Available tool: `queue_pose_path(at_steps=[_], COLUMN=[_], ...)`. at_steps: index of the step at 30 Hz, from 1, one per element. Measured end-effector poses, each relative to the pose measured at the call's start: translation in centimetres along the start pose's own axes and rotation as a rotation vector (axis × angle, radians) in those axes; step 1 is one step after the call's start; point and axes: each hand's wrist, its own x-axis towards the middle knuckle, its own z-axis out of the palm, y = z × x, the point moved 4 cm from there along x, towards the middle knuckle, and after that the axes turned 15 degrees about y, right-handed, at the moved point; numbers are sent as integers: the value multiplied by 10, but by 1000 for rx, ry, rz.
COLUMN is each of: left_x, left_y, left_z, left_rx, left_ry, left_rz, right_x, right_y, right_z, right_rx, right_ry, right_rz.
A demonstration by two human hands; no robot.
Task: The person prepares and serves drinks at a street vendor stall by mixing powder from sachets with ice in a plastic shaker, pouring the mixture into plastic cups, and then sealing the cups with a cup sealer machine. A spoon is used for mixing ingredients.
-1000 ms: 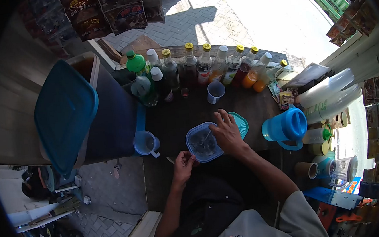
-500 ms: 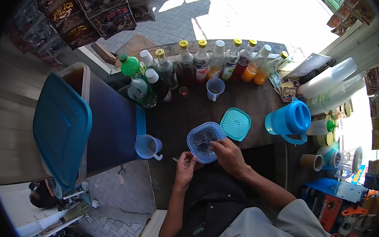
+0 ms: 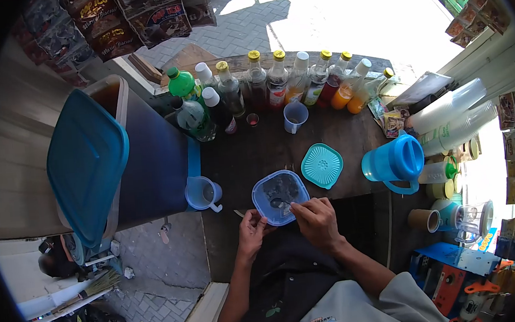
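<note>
A translucent blue plastic container (image 3: 258,198) stands at the table's near edge, with dark, glossy contents in it. My left hand (image 3: 252,235) pinches its near left corner between thumb and fingers. Closed around a spoon's handle, my right hand (image 3: 319,221) is over the near right rim. The spoon (image 3: 278,202) dips into the container, its bowl against the dark contents. Just right of the container, a turquoise ribbed lid (image 3: 322,165) lies flat on the table.
Capped syrup bottles (image 3: 277,85) line the back edge. A big blue tub (image 3: 154,151) with a loose lid fills the left. Plastic measuring cups (image 3: 203,193) stand beside the tub and near the bottles. A blue pitcher (image 3: 393,165) and stacked plastic cups (image 3: 447,110) are at right.
My right hand has shifted right and down, drawing the spoon toward the near side, so more of the spoon shows. My left hand stays at the container's corner.
</note>
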Motion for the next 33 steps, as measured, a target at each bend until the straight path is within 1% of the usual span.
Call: queue_pose_path(at_steps=[3,7,9,14,19,24,28,33], left_x=[1,-5,-7,-13,-16,-16,-16,-18], left_y=[0,-4,-5,-9,-12,-13,-11,-10], left_z=[-2,-7,-9,-12,-10,-5,-1,2], left_rx=[-21,-44,-38,-14,5,27,62,94], left_ry=[8,19,30,52,18,14,11,7], left_rz=[17,32,32,69,96,115,127,162], right_x=[-2,7,12,5,-11,-15,-4,-7], right_y=[2,-2,-11,-18,-14,-3,-3,-7], right_z=[10,2,-8,-17,-7,4,-17,-38], right_rx=[-14,-39,-21,-21,-11,-24,-43,-36], right_ry=[2,34,84,46,37,47,117,82], right_rz=[-35,-29,-38,-26,12,-28,-18,-61])
